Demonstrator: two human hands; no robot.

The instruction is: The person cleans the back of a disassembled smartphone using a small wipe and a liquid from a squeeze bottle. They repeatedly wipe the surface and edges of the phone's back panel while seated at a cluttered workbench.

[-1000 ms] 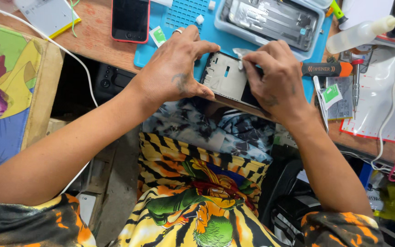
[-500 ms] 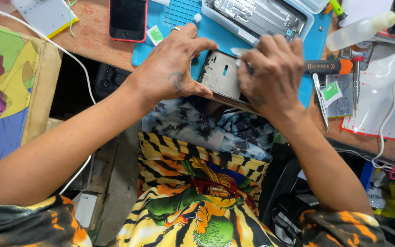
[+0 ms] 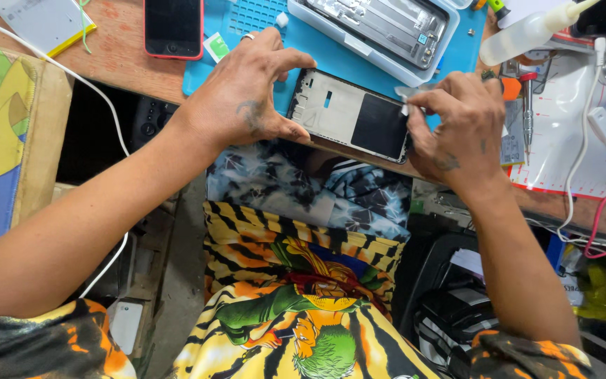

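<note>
Two hands are on one phone frame (image 3: 353, 116), which lies flat near the top middle of the picture on the blue mat (image 3: 450, 52). My left hand (image 3: 247, 98) holds its left end, fingers spread wide over the edge. My right hand (image 3: 457, 126) pinches a thin clear strip (image 3: 408, 92) at the frame's right end. I think the strip could tear if I tug too hard. The frame sits near the table edge, so a slip could knock it onto my lap.
</note>
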